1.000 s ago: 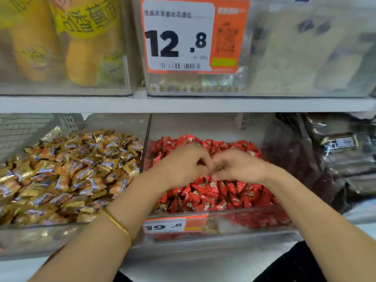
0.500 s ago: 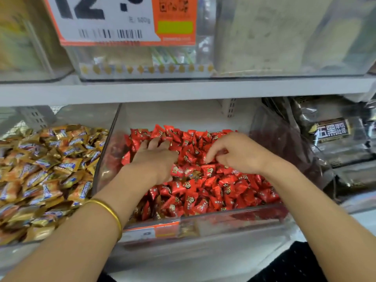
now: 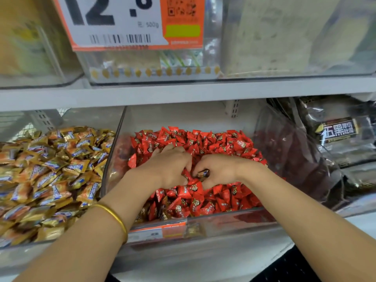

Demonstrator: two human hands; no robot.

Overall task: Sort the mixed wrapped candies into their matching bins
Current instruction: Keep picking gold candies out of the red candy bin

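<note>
A clear bin [image 3: 203,220] holds a heap of red wrapped candies [image 3: 213,143]. Both my hands rest in this heap, close together. My left hand [image 3: 168,165] lies palm down on the red candies, fingers spread and partly dug in. My right hand [image 3: 217,169] curls its fingers around a gold and blue wrapped candy [image 3: 202,173] that shows between fingers and thumb. To the left, a second clear bin [image 3: 114,139] is full of gold wrapped candies [image 3: 50,171] of that same kind.
A white shelf [image 3: 183,92] runs just above the bins, carrying more clear bins and an orange price tag [image 3: 130,23]. Dark packaged goods [image 3: 335,139] lie to the right of the red candy bin. A gold bangle [image 3: 114,216] circles my left wrist.
My hands parted and spread over the red heap, then came back together lower down. My right hand now curls on a gold candy. The view has moved closer to the bins.
</note>
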